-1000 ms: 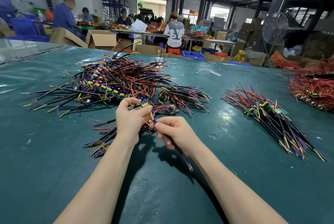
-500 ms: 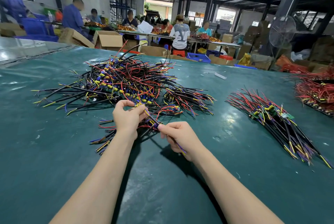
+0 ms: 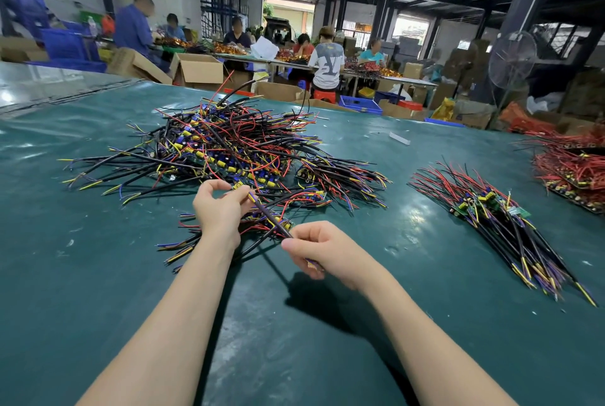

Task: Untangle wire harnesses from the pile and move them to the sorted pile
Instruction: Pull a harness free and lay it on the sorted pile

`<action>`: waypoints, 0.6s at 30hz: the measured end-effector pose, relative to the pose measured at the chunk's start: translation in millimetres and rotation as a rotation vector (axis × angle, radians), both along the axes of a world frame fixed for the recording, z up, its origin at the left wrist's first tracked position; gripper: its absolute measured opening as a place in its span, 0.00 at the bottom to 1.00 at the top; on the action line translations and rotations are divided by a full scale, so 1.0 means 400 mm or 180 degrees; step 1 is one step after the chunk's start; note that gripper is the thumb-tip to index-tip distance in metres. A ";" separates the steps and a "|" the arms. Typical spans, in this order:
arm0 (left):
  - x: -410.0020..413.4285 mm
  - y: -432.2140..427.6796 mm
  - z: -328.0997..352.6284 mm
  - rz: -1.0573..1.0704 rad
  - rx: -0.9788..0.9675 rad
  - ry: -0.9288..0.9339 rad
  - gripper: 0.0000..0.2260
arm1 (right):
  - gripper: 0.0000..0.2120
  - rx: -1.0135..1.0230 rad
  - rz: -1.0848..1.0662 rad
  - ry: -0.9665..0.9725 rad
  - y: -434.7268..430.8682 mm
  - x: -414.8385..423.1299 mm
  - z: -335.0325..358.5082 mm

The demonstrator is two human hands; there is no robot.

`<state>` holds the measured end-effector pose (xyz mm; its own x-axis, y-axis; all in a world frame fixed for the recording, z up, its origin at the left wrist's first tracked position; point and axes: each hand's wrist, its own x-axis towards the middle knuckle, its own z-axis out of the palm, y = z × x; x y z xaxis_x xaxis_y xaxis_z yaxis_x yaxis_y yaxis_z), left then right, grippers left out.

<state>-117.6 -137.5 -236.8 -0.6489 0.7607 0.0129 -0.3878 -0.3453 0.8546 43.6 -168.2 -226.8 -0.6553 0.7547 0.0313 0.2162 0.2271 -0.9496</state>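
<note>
The tangled pile [image 3: 222,150] crowds my worktop [image 3: 98,274]; the sorted pile [image 3: 491,219] lies well right. My left hand [image 3: 219,209] and right hand [image 3: 324,250] pinch one black-sleeved harness [image 3: 272,220] between them.

Single view, head-worn, wide-angle. It faces forward and down across a green table [image 3: 98,274]. Both forearms come in from the bottom edge and run up toward centre.

The left hand [image 3: 217,209] and right hand [image 3: 324,250] sit just below mid-frame, with a harness [image 3: 270,217] held between them. These are the nearest things in view.

The pile [image 3: 222,147] lies just beyond the hands, centre-left. The sorted pile [image 3: 491,219] is off to the right at middle distance. A red heap [image 3: 573,166] is cut by the right edge.

The table's far edge crosses the upper third. Above it are distant benches [image 3: 294,62] with seated people, small and soft. A fan [image 3: 512,58] stands at upper right, with roof beams along the top. Lines bow toward the frame edges.
</note>
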 end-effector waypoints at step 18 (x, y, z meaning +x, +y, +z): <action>-0.033 -0.019 0.023 -0.0162 0.0062 -0.0832 0.18 | 0.08 -0.0432 0.0834 0.0499 -0.013 0.001 0.030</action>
